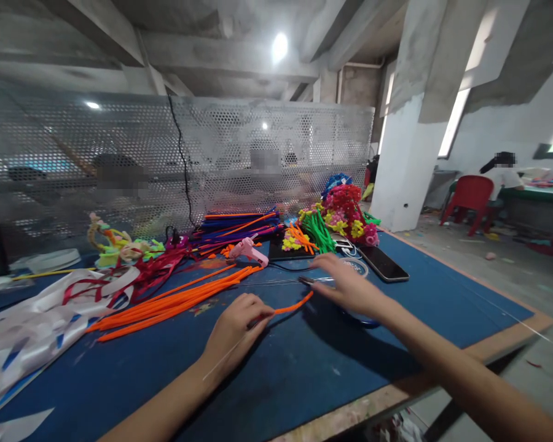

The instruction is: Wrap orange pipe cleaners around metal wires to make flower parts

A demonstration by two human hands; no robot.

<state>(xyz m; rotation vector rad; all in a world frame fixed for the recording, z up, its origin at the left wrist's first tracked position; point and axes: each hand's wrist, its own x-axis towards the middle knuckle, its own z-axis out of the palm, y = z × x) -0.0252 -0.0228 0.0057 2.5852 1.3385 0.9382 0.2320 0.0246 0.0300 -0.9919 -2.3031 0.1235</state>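
Observation:
My left hand [236, 328] rests on the blue table mat [304, 368], fingers pinched on one end of a short orange pipe cleaner [295, 304] and a thin wire that runs back along my wrist. My right hand [348, 283] reaches forward over the mat with fingers stretched out flat, its fingertips by a small dark tool [309, 280] lying near thin wires. It holds nothing that I can see.
A bundle of orange pipe cleaners [175, 301] lies left of my hands, with a pink glue gun [249, 250], more coloured stems [239, 224], pipe-cleaner flowers [348, 212] and a phone [383, 264] behind. White ribbon [37, 319] is at left. A perforated metal screen [212, 153] backs the table. A person sits far right.

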